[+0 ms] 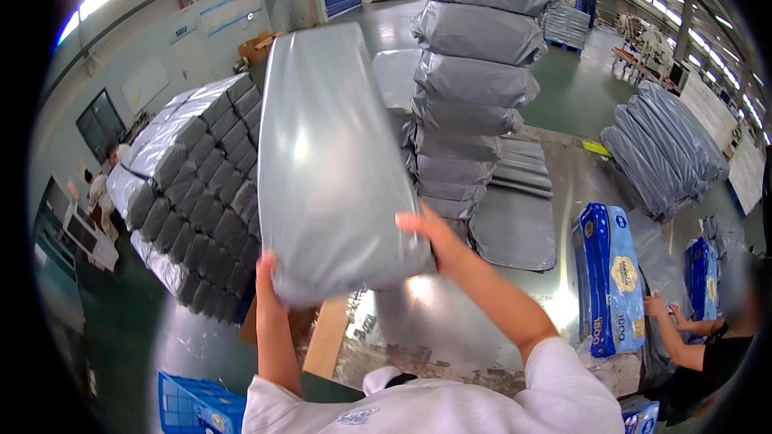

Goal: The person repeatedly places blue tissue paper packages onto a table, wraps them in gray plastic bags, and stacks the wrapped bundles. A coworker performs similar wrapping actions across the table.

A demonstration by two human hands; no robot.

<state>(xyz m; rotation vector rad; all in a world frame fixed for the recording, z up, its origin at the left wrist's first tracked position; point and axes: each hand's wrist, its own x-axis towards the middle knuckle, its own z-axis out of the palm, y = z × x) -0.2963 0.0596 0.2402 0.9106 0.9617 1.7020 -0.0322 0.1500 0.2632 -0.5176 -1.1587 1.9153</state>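
Observation:
A long, plump package in shiny grey plastic (330,153) is held up in front of me, tilted with its far end raised. My left hand (269,277) presses against its near left side, thumb upward. On the near right side my right hand (430,233) grips it, with part of the fingers hidden behind the plastic. Just beyond the right hand rises a tall stack of similar grey packages (474,76) on the metal table (426,305). Beside that stack lie flat grey plastic bags (515,229).
Many grey bundles (201,161) form a big pile at left. A leaning heap of grey bags (663,149) stands at right, near a blue tissue pack (611,281). A co-worker's hands (663,313) work beside it. A blue crate (197,402) sits at lower left.

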